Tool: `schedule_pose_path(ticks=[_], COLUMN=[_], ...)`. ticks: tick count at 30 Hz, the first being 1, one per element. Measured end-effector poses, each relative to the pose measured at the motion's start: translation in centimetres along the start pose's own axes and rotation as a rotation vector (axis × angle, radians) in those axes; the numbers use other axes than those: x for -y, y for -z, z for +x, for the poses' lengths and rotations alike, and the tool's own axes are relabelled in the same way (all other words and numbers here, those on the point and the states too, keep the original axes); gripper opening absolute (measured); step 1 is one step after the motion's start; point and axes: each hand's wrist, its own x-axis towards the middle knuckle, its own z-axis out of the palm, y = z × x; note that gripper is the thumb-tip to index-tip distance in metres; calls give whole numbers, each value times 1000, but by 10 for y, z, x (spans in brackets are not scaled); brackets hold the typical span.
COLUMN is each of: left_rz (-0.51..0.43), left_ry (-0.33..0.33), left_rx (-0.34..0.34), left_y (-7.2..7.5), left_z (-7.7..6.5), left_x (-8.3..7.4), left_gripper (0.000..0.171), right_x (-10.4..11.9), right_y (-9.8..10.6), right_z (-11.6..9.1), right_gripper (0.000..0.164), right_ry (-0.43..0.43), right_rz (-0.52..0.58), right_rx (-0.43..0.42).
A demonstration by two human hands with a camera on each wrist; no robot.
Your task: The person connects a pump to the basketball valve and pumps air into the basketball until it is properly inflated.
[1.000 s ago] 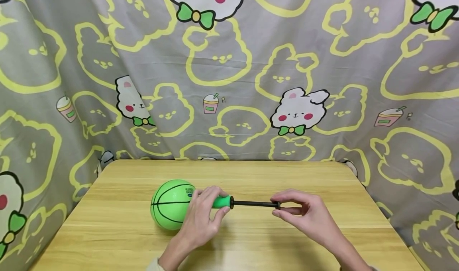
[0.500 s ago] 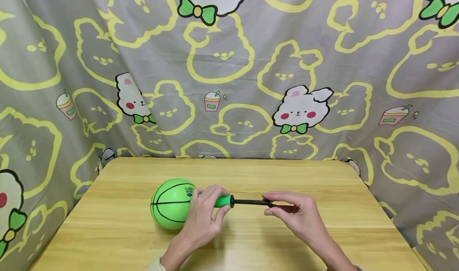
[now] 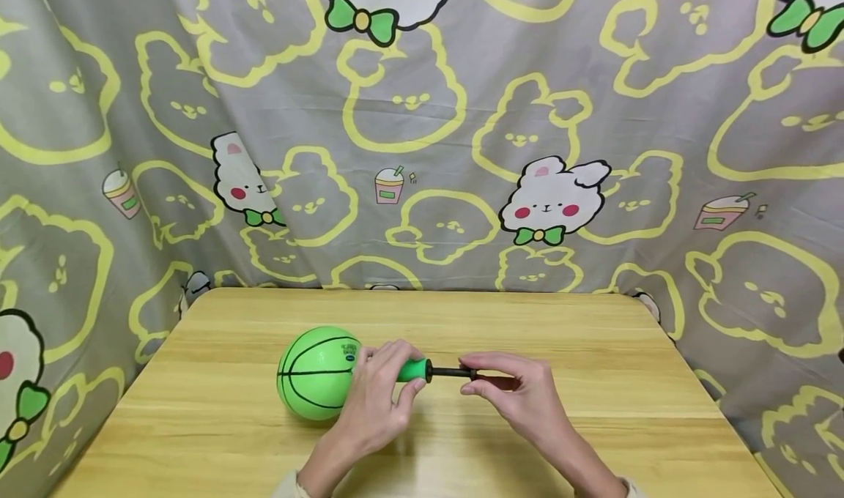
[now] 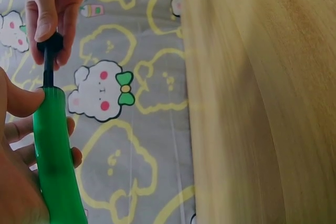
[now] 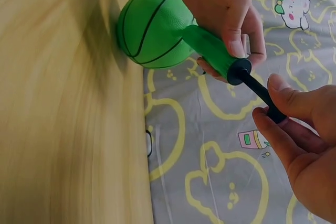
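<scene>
A green ball (image 3: pixel 315 373) with black basketball lines sits on the table, left of my hands. My left hand (image 3: pixel 377 392) grips the green barrel of a hand pump (image 3: pixel 413 370), which lies level with its far end toward the ball. Where the pump meets the ball is hidden behind the left hand in the head view. My right hand (image 3: pixel 524 388) pinches the black end of the pump's rod (image 3: pixel 453 372) between thumb and fingers. In the right wrist view a short length of rod (image 5: pixel 255 86) shows between the barrel and the right fingertips.
The wooden table (image 3: pixel 593 337) reaches back to a grey curtain (image 3: pixel 435 132) printed with yellow outlines and white rabbits. The curtain also hangs along the left and right sides.
My right hand has moved left, pushing the rod further into the barrel, so less of it shows. The left hand and the ball have stayed in place.
</scene>
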Motion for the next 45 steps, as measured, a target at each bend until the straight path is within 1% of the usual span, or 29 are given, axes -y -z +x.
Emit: schedule_pose_path(ticks=[4, 12, 19, 22, 24, 28, 33, 36, 45], left_rz=[2, -11, 2, 11, 0, -32, -42, -48, -51], left_ry=[2, 10, 2, -6, -10, -15, -21, -15, -1], left_rx=[0, 17, 17, 21, 24, 34, 61, 64, 66], left_y=[0, -1, -3, -3, -1, 3, 3, 3, 5], left_z=[-1, -2, -2, -3, -4, -5, -2, -1, -4], left_x=[0, -3, -4, -2, -1, 2, 4, 5, 9], left_gripper=[26, 27, 26, 26, 26, 23, 21, 21, 22], right_x=[-1, -5, -9, -9, -8, -4, 3, 6, 11], right_y=[-4, -14, -25, -27, -27, -26, -21, -17, 2], right_z=[1, 2, 5, 5, 4, 3, 3, 2, -4], right_gripper=[29, 28, 26, 26, 26, 25, 28, 29, 29], right_ry=[-15, 7, -37, -60, -77, -84, -74, -79, -138], right_rz=[4, 20, 26, 35, 39, 17, -19, -18, 0], right_rx=[9, 9, 34, 40, 49, 69, 54, 51, 60])
